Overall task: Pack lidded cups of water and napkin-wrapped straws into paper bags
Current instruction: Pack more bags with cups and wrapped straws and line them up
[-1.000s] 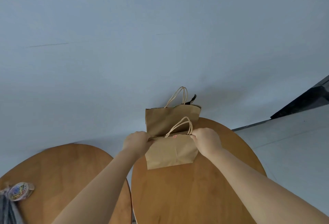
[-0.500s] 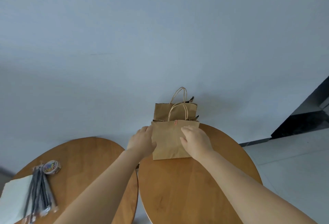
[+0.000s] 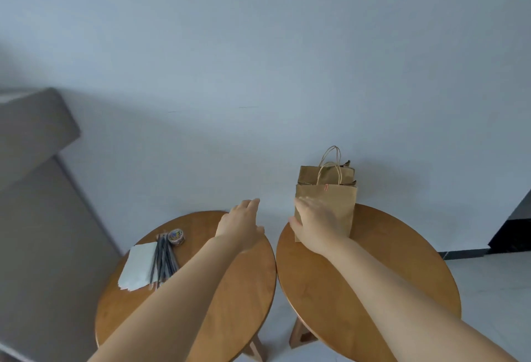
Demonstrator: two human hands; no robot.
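Two brown paper bags stand one behind the other at the back of the right round table [image 3: 402,275]. The front bag [image 3: 336,203] is closed at the top with a small red clip; the rear bag [image 3: 313,175] shows its twine handles. My right hand [image 3: 314,225] hovers with fingers stretched in front of the front bag's left side; contact is unclear. My left hand [image 3: 241,223] is stretched out flat over the back of the left table [image 3: 235,304], holding nothing. A stack of white napkins [image 3: 138,268] and several dark straws [image 3: 163,261] lie on the left table. No cups are in view.
A roll of patterned tape [image 3: 176,236] sits behind the straws. A grey sofa [image 3: 37,203] stands at the left, close to the left table. A pale wall is right behind both tables; a dark piece of furniture [image 3: 514,232] is at the far right.
Both hands let go of the front bag, which now stands upright in front of the rear one. My left hand moved left over the other table; the view swung left and down.
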